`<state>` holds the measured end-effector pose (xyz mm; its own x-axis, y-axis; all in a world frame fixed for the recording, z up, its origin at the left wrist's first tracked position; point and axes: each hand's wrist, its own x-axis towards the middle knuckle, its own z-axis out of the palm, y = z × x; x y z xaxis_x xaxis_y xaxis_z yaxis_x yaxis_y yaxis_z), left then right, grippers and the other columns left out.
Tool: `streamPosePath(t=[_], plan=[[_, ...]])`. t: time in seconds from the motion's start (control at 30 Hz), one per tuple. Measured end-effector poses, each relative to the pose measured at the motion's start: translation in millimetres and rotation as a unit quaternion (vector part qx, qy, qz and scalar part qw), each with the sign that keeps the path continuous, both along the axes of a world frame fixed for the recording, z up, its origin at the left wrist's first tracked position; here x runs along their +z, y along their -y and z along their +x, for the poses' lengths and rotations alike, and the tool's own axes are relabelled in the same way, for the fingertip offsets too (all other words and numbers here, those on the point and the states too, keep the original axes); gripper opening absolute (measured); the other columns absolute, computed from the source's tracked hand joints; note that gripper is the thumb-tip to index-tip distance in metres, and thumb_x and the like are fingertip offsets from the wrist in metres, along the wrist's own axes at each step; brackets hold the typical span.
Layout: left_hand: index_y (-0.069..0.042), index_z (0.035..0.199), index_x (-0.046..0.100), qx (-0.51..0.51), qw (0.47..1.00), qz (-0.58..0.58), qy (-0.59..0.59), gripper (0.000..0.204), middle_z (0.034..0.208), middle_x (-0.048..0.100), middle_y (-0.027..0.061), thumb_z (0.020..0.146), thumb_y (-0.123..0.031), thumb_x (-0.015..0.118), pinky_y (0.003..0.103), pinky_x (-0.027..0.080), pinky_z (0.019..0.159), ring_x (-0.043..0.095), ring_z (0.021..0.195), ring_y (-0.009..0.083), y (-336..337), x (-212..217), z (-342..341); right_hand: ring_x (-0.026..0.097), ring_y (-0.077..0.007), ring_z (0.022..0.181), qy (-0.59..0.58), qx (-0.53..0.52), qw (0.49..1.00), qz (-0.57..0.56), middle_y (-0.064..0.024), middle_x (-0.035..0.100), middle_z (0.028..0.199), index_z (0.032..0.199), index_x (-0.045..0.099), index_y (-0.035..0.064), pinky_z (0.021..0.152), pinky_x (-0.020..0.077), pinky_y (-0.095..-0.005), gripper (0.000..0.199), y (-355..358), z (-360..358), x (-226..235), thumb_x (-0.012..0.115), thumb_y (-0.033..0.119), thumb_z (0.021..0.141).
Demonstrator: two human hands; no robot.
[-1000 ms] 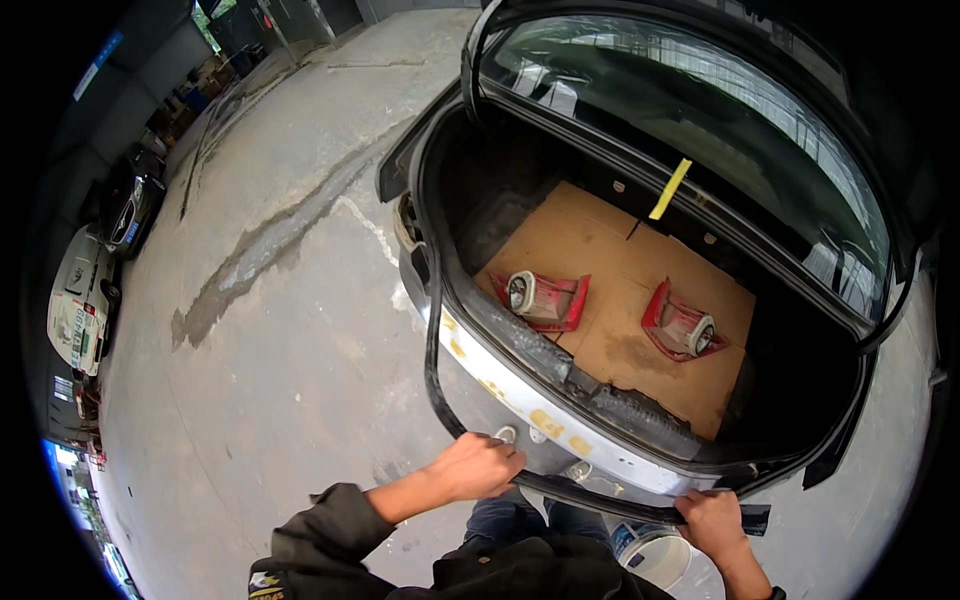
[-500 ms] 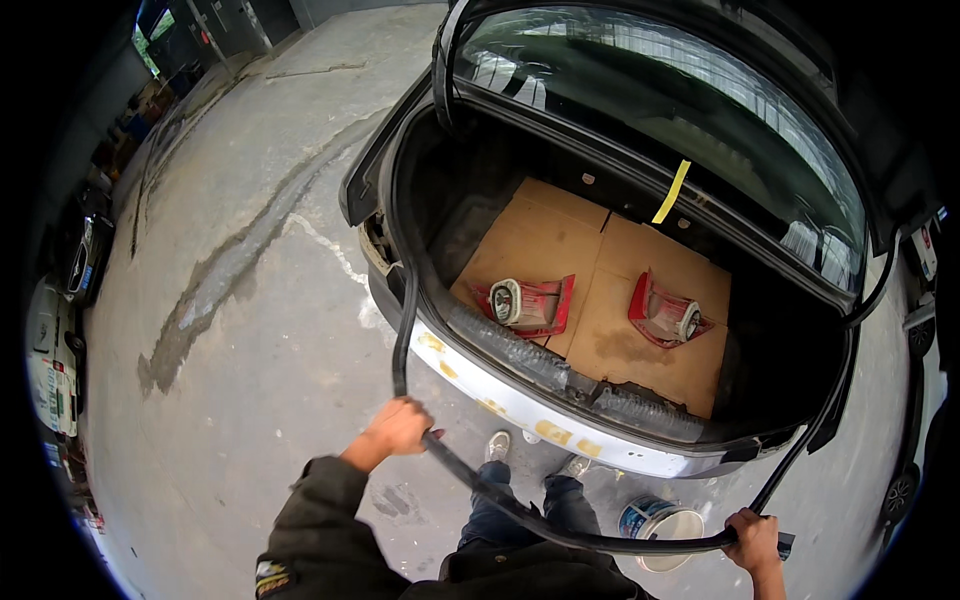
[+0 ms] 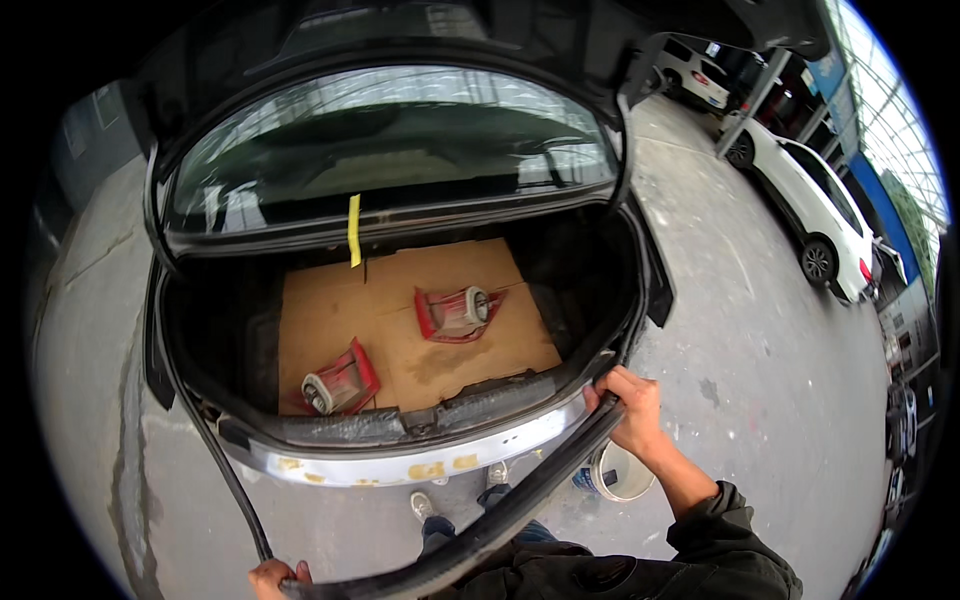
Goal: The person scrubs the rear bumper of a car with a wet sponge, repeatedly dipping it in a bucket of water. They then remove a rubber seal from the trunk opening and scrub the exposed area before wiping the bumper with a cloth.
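Observation:
I stand behind an open car trunk (image 3: 420, 460). A long black rubber seal strip (image 3: 500, 520) runs between my hands. My right hand (image 3: 625, 405) grips it at the trunk's right rear corner. My left hand (image 3: 275, 578) holds the strip low at the bottom edge of the view, where it bends up along the trunk's left side (image 3: 215, 460). Cardboard sheets (image 3: 400, 320) line the trunk floor. Two red tail lamp units lie on them, one at the front left (image 3: 335, 385), one in the middle (image 3: 455, 312).
The trunk lid (image 3: 380, 160) stands raised with a yellow strap (image 3: 354, 230) hanging from it. A white bucket (image 3: 615, 475) sits on the concrete by my feet. A white car (image 3: 810, 205) is parked at the right, with more vehicles behind.
My view has swung to the right. My right hand has come up with the seal strip to the trunk's right corner. My left hand has dropped to the bottom of the view.

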<state>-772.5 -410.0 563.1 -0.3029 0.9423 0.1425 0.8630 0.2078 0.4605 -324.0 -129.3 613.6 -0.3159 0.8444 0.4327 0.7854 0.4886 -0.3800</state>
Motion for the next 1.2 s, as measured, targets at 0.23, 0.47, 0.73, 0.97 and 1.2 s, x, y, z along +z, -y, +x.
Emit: streamPosePath(t=[0.23,0.47,0.73,0.97,1.2], plan=[[-0.001,0.063,0.067,-0.144,0.984,0.068,0.083,0.022,0.059,0.058,0.0227,0.069,-0.021,0.073,0.045,0.049,0.058,0.059,0.061,0.0444,-162,-57,24,0.052,-0.0186,0.046,-0.013,-0.170,0.982,0.079,-0.0076,0.056,0.058,0.064,0.055,0.0044,0.046,0.0397,-0.0310,0.020,58,75,99,0.073,0.001,0.072],[0.001,0.070,0.070,-0.094,0.995,0.014,0.031,0.038,0.071,0.066,0.0248,0.077,-0.036,0.073,0.049,0.053,0.070,0.066,0.075,0.0424,-269,-65,17,0.065,-0.0291,0.059,0.154,-0.028,0.988,0.013,-0.0095,0.064,0.068,0.075,0.063,0.0067,0.054,0.0509,-0.0377,0.020,1,26,77,0.076,0.022,0.074],[0.000,0.101,0.071,-0.077,0.952,-0.283,-0.088,0.060,0.105,0.068,0.0222,0.082,-0.057,0.066,0.045,0.053,0.088,0.066,0.101,0.0367,-333,-177,-50,0.071,-0.0350,0.087,0.461,0.042,0.798,-0.386,-0.0189,0.072,0.088,0.096,0.073,0.0031,0.081,0.0566,-0.0432,0.054,-107,-1,-94,0.070,0.052,0.074],[-0.002,0.119,0.058,0.105,0.965,-0.242,0.011,0.070,0.104,0.069,0.0193,0.079,-0.058,0.071,0.046,0.053,0.088,0.065,0.102,0.0384,-446,-209,-54,0.067,-0.0326,0.105,0.414,-0.086,0.838,-0.345,-0.0171,0.068,0.112,0.112,0.067,0.0040,0.092,0.0524,-0.0400,0.083,-234,-75,-191,0.073,0.071,0.065],[-0.001,0.126,0.054,0.039,0.989,0.058,0.133,0.057,0.126,0.057,0.0211,0.080,-0.025,0.077,0.047,0.043,0.100,0.052,0.117,0.0422,-493,-219,-7,0.066,-0.0394,0.092,0.071,-0.200,0.964,-0.157,-0.0147,0.066,0.111,0.112,0.060,0.0092,0.076,0.0542,-0.0474,0.058,-305,-111,-235,0.086,0.036,0.067]])
